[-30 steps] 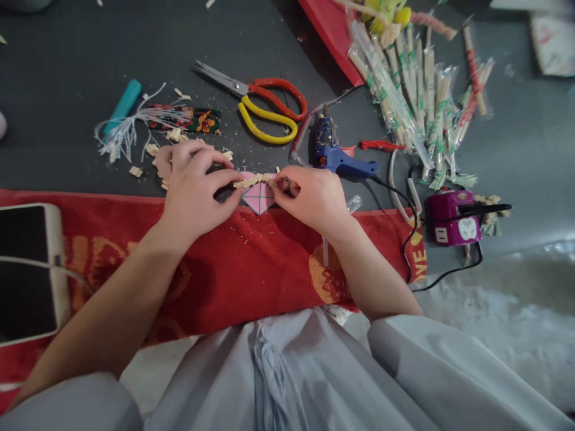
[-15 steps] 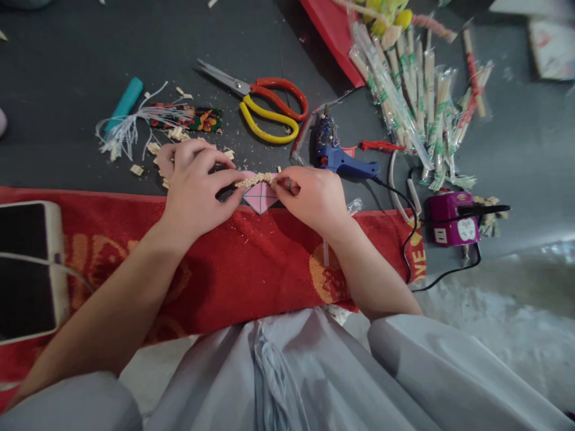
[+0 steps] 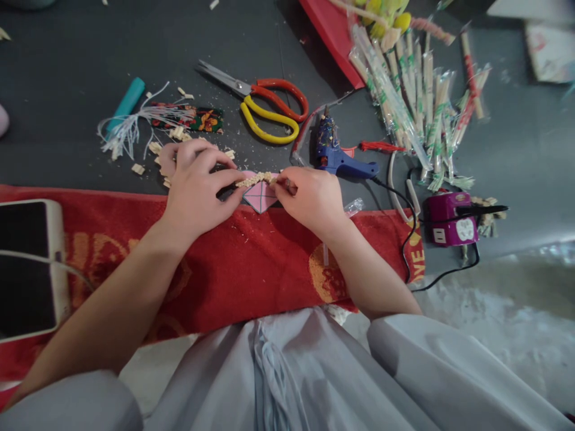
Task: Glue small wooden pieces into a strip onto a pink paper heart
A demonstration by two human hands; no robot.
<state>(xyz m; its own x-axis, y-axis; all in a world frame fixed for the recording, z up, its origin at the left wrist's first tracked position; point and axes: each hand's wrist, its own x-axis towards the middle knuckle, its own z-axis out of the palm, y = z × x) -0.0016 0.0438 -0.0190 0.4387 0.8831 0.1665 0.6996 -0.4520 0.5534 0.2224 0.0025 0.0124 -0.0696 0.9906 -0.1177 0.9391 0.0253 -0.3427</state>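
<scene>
A small pink heart-shaped card [image 3: 259, 196] with drawn lines lies at the far edge of a red cloth [image 3: 233, 269]. A row of short pale stick pieces [image 3: 257, 178] runs along its top edge. My left hand [image 3: 195, 185] pinches the left end of that row, fingers curled. My right hand [image 3: 309, 197] pinches the right end, fingers pressed together on the card and the sticks.
Red-and-yellow scissors [image 3: 265, 108], a blue glue gun [image 3: 336, 152] with a black cord, a purple power socket [image 3: 451, 218], wrapped chopsticks [image 3: 413, 102], a teal tube [image 3: 128, 103], white fringe [image 3: 130, 126] and stick offcuts lie on the dark table. A phone [image 3: 27, 269] rests at the left.
Both hands have stayed on the stick row and pink card; only the view has shifted very slightly.
</scene>
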